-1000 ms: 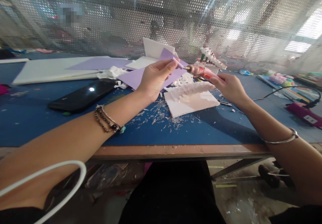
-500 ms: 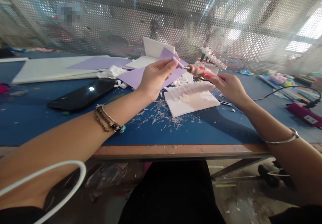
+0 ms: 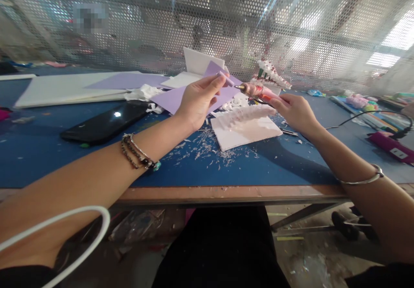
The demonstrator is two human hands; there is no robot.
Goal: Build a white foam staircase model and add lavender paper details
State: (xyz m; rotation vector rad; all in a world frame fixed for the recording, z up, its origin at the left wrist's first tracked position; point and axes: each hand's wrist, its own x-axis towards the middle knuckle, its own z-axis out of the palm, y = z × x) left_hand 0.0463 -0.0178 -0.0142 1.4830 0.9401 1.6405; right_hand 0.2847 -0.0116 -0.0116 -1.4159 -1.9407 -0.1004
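Note:
My left hand (image 3: pixel 200 96) pinches a small lilac foam stick (image 3: pixel 227 79) between thumb and fingers, above the table. My right hand (image 3: pixel 299 112) is wrapped around the back of a pink hot glue gun (image 3: pixel 257 90). Its metal nozzle points left, a short gap from the stick's right end. Below lies a white foam board piece (image 3: pixel 247 132), with a ridged white foam strip (image 3: pixel 254 117) with reddish marks along its back. Lilac foam sheets (image 3: pixel 173 99) lie behind my left hand, among white scraps.
A black phone (image 3: pixel 105 122) lies at left before stacked white sheets (image 3: pixel 67 87). A white and red foam model (image 3: pixel 271 73) stands at the back, near a perforated metal screen (image 3: pixel 145 29). Shavings (image 3: pixel 207 150) litter the blue table. A purple power strip (image 3: pixel 391 147) sits at right.
The lilac stick in my left hand has shifted slightly up and left, opening a small gap from the glue gun's nozzle. My right hand has hardly moved.

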